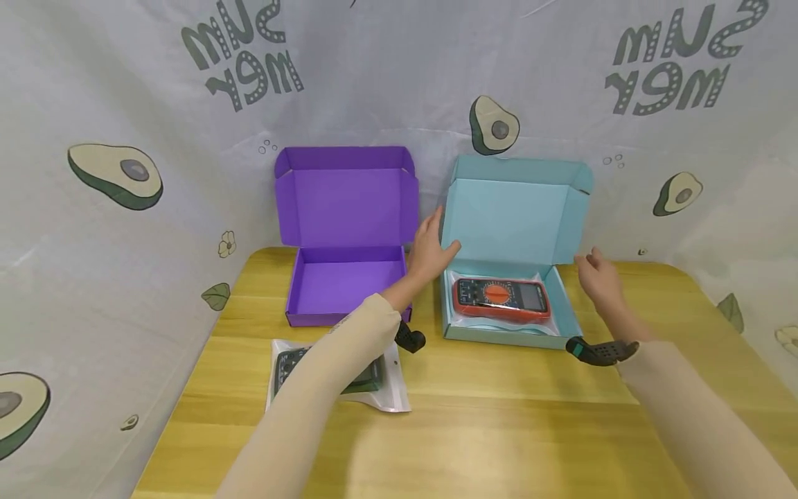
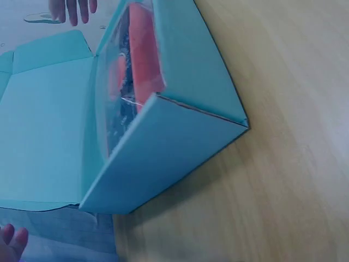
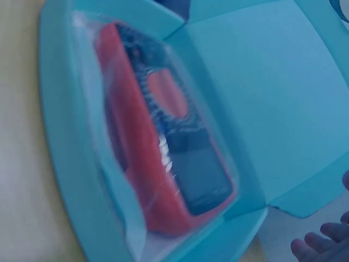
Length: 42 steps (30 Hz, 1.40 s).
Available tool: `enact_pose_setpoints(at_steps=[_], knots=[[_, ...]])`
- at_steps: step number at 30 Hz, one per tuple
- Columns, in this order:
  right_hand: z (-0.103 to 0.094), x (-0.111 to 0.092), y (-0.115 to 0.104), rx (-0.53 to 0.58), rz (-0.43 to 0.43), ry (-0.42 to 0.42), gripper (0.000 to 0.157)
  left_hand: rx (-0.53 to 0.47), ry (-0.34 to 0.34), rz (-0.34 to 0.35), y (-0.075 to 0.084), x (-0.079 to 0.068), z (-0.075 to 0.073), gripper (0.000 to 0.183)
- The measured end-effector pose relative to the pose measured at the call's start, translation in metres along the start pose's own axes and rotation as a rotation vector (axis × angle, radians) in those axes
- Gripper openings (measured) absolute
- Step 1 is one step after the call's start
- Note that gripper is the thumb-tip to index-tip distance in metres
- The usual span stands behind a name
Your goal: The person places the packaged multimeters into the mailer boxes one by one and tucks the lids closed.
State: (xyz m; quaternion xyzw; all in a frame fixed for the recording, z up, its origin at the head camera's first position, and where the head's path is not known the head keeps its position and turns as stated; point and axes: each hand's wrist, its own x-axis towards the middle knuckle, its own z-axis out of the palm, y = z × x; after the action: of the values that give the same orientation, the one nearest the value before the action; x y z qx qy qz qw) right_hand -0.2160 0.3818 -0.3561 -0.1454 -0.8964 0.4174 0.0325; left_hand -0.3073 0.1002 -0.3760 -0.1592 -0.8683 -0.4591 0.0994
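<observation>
A light blue cardboard box (image 1: 499,338) stands on the table with its lid (image 1: 508,215) raised. Inside lies a red multimeter (image 1: 501,299) in a clear plastic bag, its orange dial facing up. My left hand (image 1: 430,253) is at the left side of the lid, fingers extended and thumb spread. To the right of the box, my right hand (image 1: 601,281) is held near the lid's lower corner with nothing in its fingers. The right wrist view shows the bagged multimeter (image 3: 163,142) close up, with the fingertips (image 3: 319,243) beside the lid.
A purple box (image 1: 349,321) with its lid up stands to the left. In front of it, a dark green multimeter (image 1: 364,380) in a plastic bag (image 1: 394,381) lies partly hidden under my left forearm. A printed cloth (image 1: 374,83) hangs behind the wooden table (image 1: 486,430).
</observation>
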Motion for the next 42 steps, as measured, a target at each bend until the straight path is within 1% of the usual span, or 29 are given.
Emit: enact_pose_setpoints(at_steps=[3, 7, 11, 14, 17, 19, 22, 25, 28, 30, 32, 34, 37, 42], knots=[[-0.002, 0.003, -0.007, 0.054, -0.012, -0.041, 0.069, -0.008, -0.081, -0.030, 0.003, 0.001, -0.005, 0.078], [-0.003, 0.007, -0.013, 0.063, -0.029, -0.066, 0.069, -0.007, -0.154, -0.061, 0.008, 0.002, -0.010, 0.079], [-0.001, 0.009, -0.013, 0.058, -0.033, -0.067, 0.068, 0.022, -0.221, -0.107, 0.013, 0.000, -0.012, 0.078], [0.002, 0.008, -0.013, 0.063, -0.032, -0.048, 0.067, 0.038, -0.256, -0.101, 0.014, -0.004, -0.012, 0.075], [0.004, 0.007, -0.011, 0.090, -0.040, -0.034, 0.066, 0.049, -0.248, -0.083, 0.013, -0.007, -0.012, 0.069], [0.005, 0.005, -0.009, 0.121, -0.048, -0.029, 0.063, 0.033, -0.235, -0.070, 0.012, -0.008, -0.011, 0.066], [0.006, 0.002, -0.006, 0.150, -0.070, -0.023, 0.060, 0.035, -0.202, -0.057, 0.010, -0.010, -0.012, 0.062], [0.007, 0.000, -0.004, 0.184, -0.072, -0.021, 0.059, 0.031, -0.200, -0.026, 0.009, -0.013, -0.012, 0.057], [0.007, -0.001, -0.004, 0.259, -0.055, -0.046, 0.060, 0.016, -0.202, 0.012, 0.008, -0.015, -0.012, 0.051], [0.007, -0.002, -0.003, 0.310, -0.048, -0.071, 0.060, -0.015, -0.206, 0.036, 0.008, -0.017, -0.012, 0.048], [0.007, -0.004, -0.003, 0.347, -0.049, -0.092, 0.060, -0.051, -0.193, 0.049, 0.007, -0.019, -0.012, 0.047], [0.007, -0.007, -0.001, 0.360, -0.052, -0.103, 0.061, -0.081, -0.180, 0.054, 0.005, -0.021, -0.011, 0.046], [0.007, -0.010, 0.001, 0.352, -0.057, -0.107, 0.061, -0.114, -0.179, 0.050, 0.004, -0.024, -0.011, 0.044], [0.008, -0.013, 0.005, 0.336, -0.048, -0.106, 0.062, -0.118, -0.193, 0.031, 0.001, -0.028, -0.012, 0.042]])
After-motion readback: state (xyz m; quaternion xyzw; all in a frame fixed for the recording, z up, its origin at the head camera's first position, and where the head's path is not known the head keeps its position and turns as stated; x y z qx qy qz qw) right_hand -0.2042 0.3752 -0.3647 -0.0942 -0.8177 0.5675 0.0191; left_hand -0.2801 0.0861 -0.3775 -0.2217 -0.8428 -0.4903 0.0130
